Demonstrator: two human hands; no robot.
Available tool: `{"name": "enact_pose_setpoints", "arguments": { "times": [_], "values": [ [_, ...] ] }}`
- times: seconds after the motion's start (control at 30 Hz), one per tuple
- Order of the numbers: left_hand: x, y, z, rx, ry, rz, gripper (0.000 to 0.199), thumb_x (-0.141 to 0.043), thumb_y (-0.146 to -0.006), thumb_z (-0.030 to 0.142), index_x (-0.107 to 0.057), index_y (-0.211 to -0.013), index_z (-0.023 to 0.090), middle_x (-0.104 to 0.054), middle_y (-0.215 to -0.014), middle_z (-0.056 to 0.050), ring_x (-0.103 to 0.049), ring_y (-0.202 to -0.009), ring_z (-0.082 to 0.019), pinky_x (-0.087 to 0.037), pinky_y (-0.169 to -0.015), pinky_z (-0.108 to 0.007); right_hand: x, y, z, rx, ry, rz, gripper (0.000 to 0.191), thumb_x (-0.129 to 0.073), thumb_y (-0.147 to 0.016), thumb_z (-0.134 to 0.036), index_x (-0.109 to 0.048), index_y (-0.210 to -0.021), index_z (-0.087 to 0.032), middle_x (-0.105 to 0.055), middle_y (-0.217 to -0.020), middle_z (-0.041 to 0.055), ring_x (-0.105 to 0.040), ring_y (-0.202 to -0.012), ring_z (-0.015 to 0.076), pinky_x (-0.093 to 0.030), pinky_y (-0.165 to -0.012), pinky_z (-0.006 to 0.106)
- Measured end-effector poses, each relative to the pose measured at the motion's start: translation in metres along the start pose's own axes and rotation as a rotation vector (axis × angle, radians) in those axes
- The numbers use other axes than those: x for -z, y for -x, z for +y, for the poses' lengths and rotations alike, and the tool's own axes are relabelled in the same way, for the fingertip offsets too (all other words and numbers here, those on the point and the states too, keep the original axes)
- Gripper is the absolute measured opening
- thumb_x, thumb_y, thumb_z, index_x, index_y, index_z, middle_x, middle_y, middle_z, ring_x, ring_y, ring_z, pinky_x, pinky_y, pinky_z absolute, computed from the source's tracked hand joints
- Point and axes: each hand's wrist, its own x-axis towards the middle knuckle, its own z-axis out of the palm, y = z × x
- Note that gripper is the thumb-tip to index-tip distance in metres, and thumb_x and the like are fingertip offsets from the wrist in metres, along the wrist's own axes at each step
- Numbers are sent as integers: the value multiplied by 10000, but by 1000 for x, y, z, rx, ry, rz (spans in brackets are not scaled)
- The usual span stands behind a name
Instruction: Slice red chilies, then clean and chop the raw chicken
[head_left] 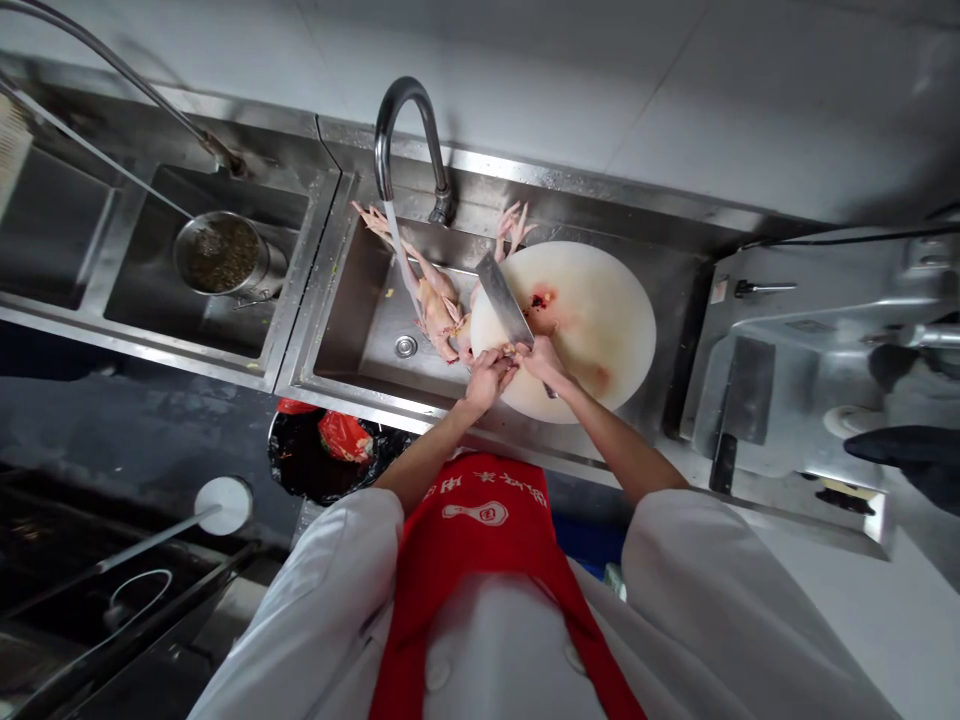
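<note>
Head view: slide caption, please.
Right hand holding a cleaver above a round white board, left hand close by, plucked poultry in the sink.

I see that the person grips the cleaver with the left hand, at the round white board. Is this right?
Not quite: in the head view, the right hand grips the cleaver, not the left hand. It is indeed at the round white board.

Steel bench (pixel 675 285) across middle of frame: round white board (pixel 607 335) right of centre, plucked poultry (pixel 436 308) in central sink (pixel 345 305), pot (pixel 271 272) in basin (pixel 142 285) at upper left
</note>
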Motion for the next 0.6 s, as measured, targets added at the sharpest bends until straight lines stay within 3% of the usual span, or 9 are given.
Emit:
{"name": "enact_pose_setpoints", "arguments": {
  "times": [0.2, 0.33, 0.4, 0.53, 0.6],
  "values": [
    [-2, -3, -2, -37, 41, -18, 223, -574, -999, 336, -764, -1005, 218, -653, -1048, -101, -595, -1054, -248, -541, -958, -410, 7, -9, -5, -47, -30, -13, 222, -588, -865, -282, -632, -701, -140, -609, -606, 25, -563, -603, 140, -381, -529, 212],
    [1, 5, -5, -43, -9, -10, 242, -581, -998, 345, -766, -1048, 197, -667, -1069, -113, -588, -1044, -257, -522, -967, -437, 13, -27, -2, -115, -138, -26, 194, -652, -854, -318, -651, -768, -145, -577, -543, 1, -561, -511, 144, -420, -499, 226],
    [3, 12, -6, -44, -25, -1, 253, -587, -997, 362, -763, -1052, 188, -668, -1058, -114, -591, -1034, -257, -514, -968, -443, 20, -31, 5, -95, -167, 5, 221, -644, -878, -350, -668, -869, -131, -648, -620, 36, -618, -570, 167, -474, -535, 243],
    [6, 20, -6, -56, 42, 31, 219, -621, -981, 361, -745, -1057, 196, -661, -1041, -95, -625, -1008, -226, -520, -955, -404, 24, -27, 18, 44, -52, 217, 337, -550, -933, -383, -667, -1073, -100, -752, -939, 150, -696, -876, 227, -558, -748, 308],
    [6, 19, -5, -42, 74, 63, 208, -624, -982, 368, -736, -1007, 195, -660, -1002, -86, -638, -973, -213, -523, -927, -382, 19, -21, 23, 84, 14, 200, 355, -534, -930, -387, -677, -1092, -105, -752, -996, 156, -697, -905, 238, -559, -787, 325]
  ]
}}
